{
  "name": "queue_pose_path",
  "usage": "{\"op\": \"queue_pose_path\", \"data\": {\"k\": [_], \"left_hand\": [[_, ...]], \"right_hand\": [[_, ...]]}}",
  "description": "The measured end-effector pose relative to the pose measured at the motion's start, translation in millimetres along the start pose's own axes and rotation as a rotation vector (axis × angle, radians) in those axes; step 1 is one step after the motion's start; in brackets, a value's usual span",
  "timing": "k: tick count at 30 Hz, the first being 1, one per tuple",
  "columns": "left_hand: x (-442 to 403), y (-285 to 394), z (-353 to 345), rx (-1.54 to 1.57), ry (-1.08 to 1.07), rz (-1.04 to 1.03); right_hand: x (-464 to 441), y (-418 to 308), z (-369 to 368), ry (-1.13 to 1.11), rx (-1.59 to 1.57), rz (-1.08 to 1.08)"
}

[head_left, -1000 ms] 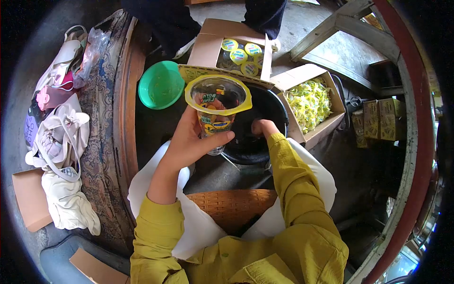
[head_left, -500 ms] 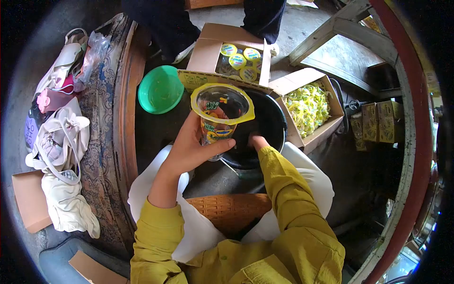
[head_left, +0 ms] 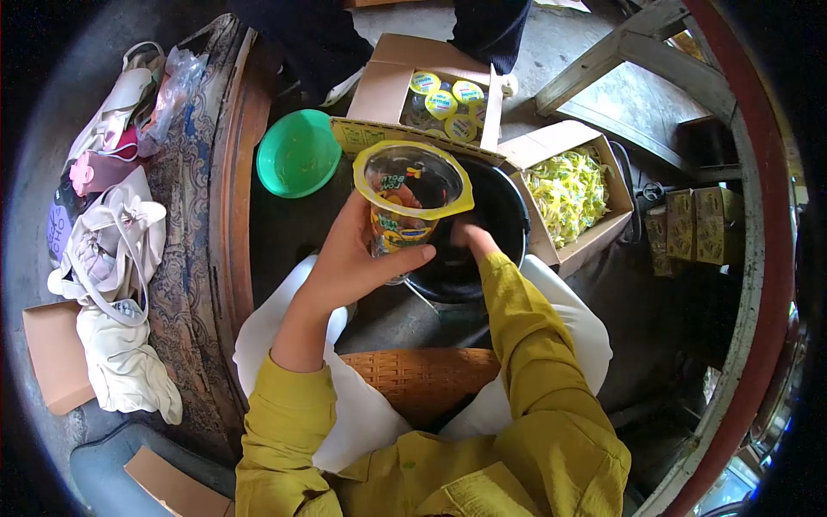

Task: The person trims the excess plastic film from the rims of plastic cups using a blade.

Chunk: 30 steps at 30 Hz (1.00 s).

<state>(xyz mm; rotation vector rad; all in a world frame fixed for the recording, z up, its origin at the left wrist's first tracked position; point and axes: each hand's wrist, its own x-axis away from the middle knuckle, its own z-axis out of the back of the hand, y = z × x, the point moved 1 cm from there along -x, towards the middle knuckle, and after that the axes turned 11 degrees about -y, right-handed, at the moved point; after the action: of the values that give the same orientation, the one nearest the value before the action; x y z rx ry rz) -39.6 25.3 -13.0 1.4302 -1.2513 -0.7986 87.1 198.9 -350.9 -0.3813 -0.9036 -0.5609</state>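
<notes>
My left hand (head_left: 345, 260) is wrapped round a clear plastic cup (head_left: 403, 228) with a yellow rim and printed sides. The cup is held upright, its top tipped a little towards me, over the near left side of a black bucket (head_left: 510, 194). My right hand (head_left: 470, 235) reaches down into that bucket. Its fingers are lost in the dark interior, so what they touch is hidden.
Beyond the bucket, a cardboard box (head_left: 370, 93) contains several lidded cups (head_left: 441, 104). Right of it stands a carton (head_left: 594, 239) of yellow-green wrappers or strips (head_left: 567, 196). A green basin (head_left: 297, 155) lies to the left, near another person's legs (head_left: 323, 47).
The cup remains in my left hand. My right hand shows slightly more at the bucket's inside. The view has shifted a little, so the boxes and basin appear moved.
</notes>
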Motion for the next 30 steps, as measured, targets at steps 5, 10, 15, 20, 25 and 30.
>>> {"op": "queue_pose_path", "data": {"k": [5,10,15,20,25,30], "left_hand": [[0.3,-2.2,0.3,-0.032,-0.001,-0.029],[1.5,1.7,-1.0,-0.044,0.003,-0.009],[0.3,-3.6,1.9,-0.089,-0.027,-0.012],[1.3,-5.3,1.1,-0.063,-0.021,0.01],[-0.1,-7.0,1.4,-0.075,-0.02,0.021],[1.6,-5.7,0.4,-0.059,0.005,0.015]], "right_hand": [[0.9,0.9,-0.4,0.245,-0.093,0.198],[-8.9,-17.7,-37.3,0.454,-0.32,0.171],[-9.2,-13.8,-40.2,0.431,-0.776,0.223],[-12.6,-7.7,-57.2,0.166,-0.13,0.218],[-16.9,-5.7,-64.1,0.066,-0.032,0.23],[-27.0,-12.3,-45.3,0.075,-0.026,0.231]]}}
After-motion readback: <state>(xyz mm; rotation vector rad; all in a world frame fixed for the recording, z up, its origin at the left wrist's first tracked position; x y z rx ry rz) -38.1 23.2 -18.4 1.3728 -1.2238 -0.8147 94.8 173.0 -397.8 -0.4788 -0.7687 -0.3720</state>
